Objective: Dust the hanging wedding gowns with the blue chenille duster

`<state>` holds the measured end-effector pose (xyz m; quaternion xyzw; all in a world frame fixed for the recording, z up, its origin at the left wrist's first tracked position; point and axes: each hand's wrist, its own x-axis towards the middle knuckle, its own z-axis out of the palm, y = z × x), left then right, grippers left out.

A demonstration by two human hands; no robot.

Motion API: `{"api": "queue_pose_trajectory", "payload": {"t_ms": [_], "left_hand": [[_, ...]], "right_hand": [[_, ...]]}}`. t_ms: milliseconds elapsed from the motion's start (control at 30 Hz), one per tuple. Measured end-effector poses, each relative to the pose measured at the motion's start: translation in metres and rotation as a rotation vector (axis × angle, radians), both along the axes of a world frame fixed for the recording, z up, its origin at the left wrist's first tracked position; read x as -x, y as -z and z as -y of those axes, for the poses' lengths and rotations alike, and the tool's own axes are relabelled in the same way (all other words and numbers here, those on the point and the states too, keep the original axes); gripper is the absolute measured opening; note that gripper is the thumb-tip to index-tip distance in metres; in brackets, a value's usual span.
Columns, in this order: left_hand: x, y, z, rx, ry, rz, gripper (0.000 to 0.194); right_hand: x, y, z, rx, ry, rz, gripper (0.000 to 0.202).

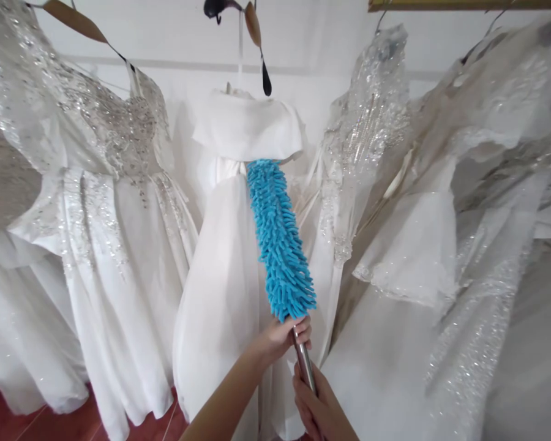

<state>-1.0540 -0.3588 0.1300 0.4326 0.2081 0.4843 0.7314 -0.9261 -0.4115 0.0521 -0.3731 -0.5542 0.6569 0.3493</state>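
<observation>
A duster with a shaggy blue microfibre head [282, 242] and a shiny metal handle [305, 366] points up and slightly left in front of me. Just below the blue head, my left hand [282, 335] is wrapped round the handle. Lower down the same handle, my right hand [314, 401] is closed on it. The tip of the duster lies over the waist of a plain white dress [220, 257], just under its cape-like top [252, 125]; whether it presses on the cloth I cannot tell.
On the left hangs a beaded white gown [114, 141]. To the right are a sequinned gown [362, 147] and a tulle dress [413, 251]. Hangers [80, 23] and a dark hook [218, 7] show above. A wooden rail [463, 5] runs along the white wall. Red tiles [68, 422] form the floor.
</observation>
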Motion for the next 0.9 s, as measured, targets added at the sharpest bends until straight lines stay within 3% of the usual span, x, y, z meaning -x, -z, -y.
{"api": "queue_pose_trajectory", "payload": {"t_ms": [233,367,633,900], "left_hand": [[0.059,0.011,0.021,-0.022,-0.037,0.046,0.051],[0.093,0.024,0.032,0.018,-0.023,0.057,0.05],[0.156,0.063,0.047,0.126,-0.041,0.211,0.052],[0.199,0.117,0.061,0.369,-0.133,0.338,0.043]], "right_hand": [[0.051,0.006,0.008,-0.031,-0.037,0.055,0.04],[0.084,0.016,0.018,-0.03,-0.041,0.084,0.043],[0.149,0.049,0.037,-0.036,-0.031,0.122,0.039],[0.195,0.089,0.057,0.07,-0.034,0.12,0.043]]}}
